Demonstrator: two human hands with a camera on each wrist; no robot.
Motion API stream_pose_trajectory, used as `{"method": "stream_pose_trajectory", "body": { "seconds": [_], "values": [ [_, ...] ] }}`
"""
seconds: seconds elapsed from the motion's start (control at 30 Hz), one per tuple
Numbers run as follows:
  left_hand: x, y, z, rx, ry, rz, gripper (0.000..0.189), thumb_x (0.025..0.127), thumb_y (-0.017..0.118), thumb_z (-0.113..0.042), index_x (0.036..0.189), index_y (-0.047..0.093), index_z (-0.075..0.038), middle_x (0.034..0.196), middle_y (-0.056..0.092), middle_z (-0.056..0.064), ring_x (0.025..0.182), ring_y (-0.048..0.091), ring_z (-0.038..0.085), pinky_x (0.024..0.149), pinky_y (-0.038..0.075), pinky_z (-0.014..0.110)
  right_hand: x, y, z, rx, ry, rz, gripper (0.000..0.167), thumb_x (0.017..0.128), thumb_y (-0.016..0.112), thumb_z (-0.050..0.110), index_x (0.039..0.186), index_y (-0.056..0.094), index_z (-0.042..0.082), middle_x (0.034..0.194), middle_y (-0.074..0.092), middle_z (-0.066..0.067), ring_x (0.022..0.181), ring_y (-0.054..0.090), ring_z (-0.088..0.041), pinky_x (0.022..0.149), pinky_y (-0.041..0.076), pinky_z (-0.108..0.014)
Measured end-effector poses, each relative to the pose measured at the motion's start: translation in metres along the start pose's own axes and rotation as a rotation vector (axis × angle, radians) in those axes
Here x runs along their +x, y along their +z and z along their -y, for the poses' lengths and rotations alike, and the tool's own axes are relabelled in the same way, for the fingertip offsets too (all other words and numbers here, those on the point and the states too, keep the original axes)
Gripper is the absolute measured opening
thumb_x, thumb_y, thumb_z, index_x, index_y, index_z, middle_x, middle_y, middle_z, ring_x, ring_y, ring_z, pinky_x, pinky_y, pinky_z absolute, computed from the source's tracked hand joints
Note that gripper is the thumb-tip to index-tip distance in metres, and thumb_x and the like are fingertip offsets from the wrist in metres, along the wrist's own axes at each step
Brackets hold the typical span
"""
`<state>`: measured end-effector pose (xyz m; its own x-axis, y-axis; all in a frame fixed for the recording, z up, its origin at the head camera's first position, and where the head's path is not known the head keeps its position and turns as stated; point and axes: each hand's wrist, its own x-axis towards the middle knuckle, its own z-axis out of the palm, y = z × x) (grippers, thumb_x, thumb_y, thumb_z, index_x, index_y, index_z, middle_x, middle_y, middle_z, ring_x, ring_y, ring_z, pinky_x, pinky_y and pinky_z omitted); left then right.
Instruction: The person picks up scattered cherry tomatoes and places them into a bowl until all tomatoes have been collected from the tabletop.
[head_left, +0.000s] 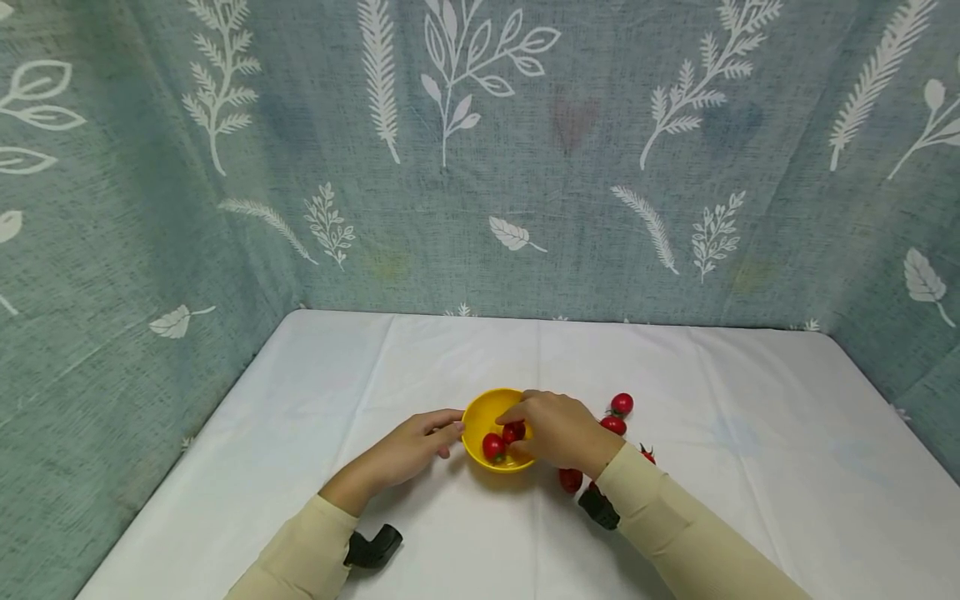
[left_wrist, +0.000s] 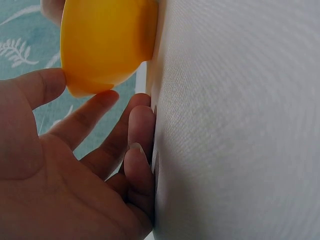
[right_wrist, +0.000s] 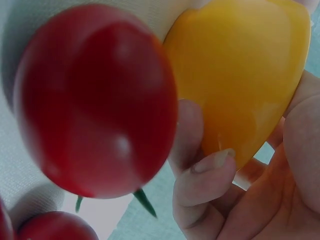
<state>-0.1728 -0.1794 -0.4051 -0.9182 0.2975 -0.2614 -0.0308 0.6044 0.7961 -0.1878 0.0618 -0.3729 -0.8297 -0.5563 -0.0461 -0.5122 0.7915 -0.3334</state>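
A yellow bowl stands on the white tablecloth with two red cherry tomatoes inside, one cherry tomato lying in plain sight. My right hand reaches over the bowl's right rim, thumb and fingers around the other cherry tomato. In the right wrist view, its curled fingers show beside the bowl; the tomato they hold is hidden there. My left hand touches the bowl's left side with thumb and forefinger tips. The left wrist view shows those tips against the outer bowl wall, other fingers relaxed near the cloth.
Several cherry tomatoes lie right of the bowl, among them a far tomato and a near tomato, some partly behind my right arm. One large-looking tomato fills the right wrist view's left side. A patterned curtain hangs behind the table.
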Motion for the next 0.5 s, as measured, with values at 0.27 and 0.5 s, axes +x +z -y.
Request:
{"method": "stream_pose_trajectory", "body": {
  "seconds": [0.27,0.5],
  "values": [
    [0.0004,-0.0006,0.0022,-0.009,0.0,0.004,0.046,0.101,0.05,-0.051,0.139,0.059,-0.027,0.114,0.065,-0.001,0.095,0.059,0.016,0.083,0.04,0.035,0.0006,0.0003,0.0003,0.002,0.005,0.002,0.037,0.084,0.082,0.029,0.119,0.075,0.02,0.118,0.07,-0.004,0.106,0.063,-0.022,0.094,0.054,-0.044],
    [0.0004,-0.0006,0.003,-0.013,-0.002,0.011,0.047,0.101,0.051,-0.05,0.14,0.058,-0.026,0.115,0.065,-0.002,0.096,0.059,0.016,0.083,0.04,0.035,0.001,0.0001,-0.0001,0.033,0.032,0.004,0.039,0.083,0.082,0.029,0.12,0.075,0.019,0.12,0.07,-0.005,0.107,0.063,-0.023,0.094,0.054,-0.044]
  ]
}}
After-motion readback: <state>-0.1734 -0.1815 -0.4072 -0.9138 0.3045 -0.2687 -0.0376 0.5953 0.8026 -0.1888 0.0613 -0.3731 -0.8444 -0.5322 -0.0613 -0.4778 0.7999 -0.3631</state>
